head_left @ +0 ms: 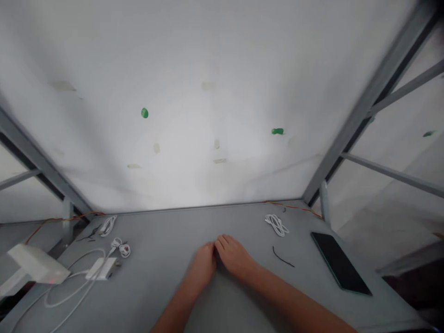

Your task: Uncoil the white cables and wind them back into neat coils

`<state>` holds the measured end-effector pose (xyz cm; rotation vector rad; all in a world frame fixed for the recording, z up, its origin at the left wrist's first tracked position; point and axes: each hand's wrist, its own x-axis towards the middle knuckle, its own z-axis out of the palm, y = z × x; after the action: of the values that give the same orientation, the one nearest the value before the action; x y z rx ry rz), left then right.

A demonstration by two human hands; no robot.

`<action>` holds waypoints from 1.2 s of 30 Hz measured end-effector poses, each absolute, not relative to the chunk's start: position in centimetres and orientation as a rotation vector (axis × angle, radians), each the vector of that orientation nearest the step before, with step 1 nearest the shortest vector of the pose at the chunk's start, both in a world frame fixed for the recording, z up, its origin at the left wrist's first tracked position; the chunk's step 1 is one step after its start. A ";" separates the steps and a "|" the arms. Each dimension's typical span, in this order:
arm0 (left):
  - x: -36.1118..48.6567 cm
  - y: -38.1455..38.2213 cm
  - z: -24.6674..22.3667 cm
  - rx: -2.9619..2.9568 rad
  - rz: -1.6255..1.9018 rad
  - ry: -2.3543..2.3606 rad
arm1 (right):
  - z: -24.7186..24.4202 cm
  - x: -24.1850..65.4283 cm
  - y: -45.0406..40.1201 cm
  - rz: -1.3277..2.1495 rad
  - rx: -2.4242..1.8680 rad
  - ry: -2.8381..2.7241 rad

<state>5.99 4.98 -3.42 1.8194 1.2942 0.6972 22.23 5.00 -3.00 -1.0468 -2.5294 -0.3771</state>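
A white wall (173, 92) fills most of my view, with gray metal bars (374, 97) running up on both sides behind the gray counter (166, 231). On the counter's left sit a white box (34, 263) and a white charger (102, 268) trailing long white cables (69, 296). To the right lies a black tablet (340, 262). My hands (220, 259) rest side by side mid-counter, fingertips nearly meeting, relaxed and open, holding nothing. Nearest to them, off to the right, are a coiled white cord (276, 225) and a short black wire (282, 256), both lying apart from my right hand, and a small white bundle (120, 247) sits farther left
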 end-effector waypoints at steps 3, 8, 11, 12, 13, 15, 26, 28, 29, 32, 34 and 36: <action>6.3 4.6 -2.7 1.937 0.663 1.396 | -3.6 22.1 5.1 -0.212 -1.213 -2.426; 6.5 3.6 -1.7 1.991 0.621 1.464 | -3.8 21.2 4.8 0.182 -1.434 -2.095; 7.0 2.5 -1.5 1.942 0.701 1.536 | -3.6 20.2 4.8 0.423 -1.550 -1.817; 7.2 2.1 -1.5 1.909 0.760 1.549 | -3.5 19.9 4.8 0.491 -1.578 -1.715; 7.4 1.8 -1.4 1.860 0.837 1.549 | -3.4 19.7 4.7 0.545 -1.586 -1.627; 7.7 1.2 -1.2 1.680 0.992 1.507 | -3.1 19.4 4.6 0.608 -1.537 -1.529; 4.8 1.9 0.4 0.563 0.876 0.869 | 0.6 21.3 3.2 0.521 -1.195 -1.882; 4.5 1.8 0.6 0.530 0.851 0.830 | 1.2 21.6 3.0 0.521 -1.155 -1.906; 4.4 1.7 0.6 0.535 0.843 0.822 | 1.4 21.7 2.9 0.537 -1.144 -1.913; 4.3 1.5 0.8 0.616 0.839 0.822 | 1.8 21.8 2.5 0.676 -1.198 -1.896; 4.2 1.4 0.9 0.681 0.854 0.831 | 1.7 21.8 2.3 0.828 -1.257 -1.817; 4.1 1.4 1.1 0.728 0.866 0.844 | 1.3 21.8 2.2 1.003 -1.246 -1.683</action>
<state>4.11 1.44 1.07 0.7281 0.8438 0.8657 21.80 2.20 1.31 -1.2460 -1.6827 1.0031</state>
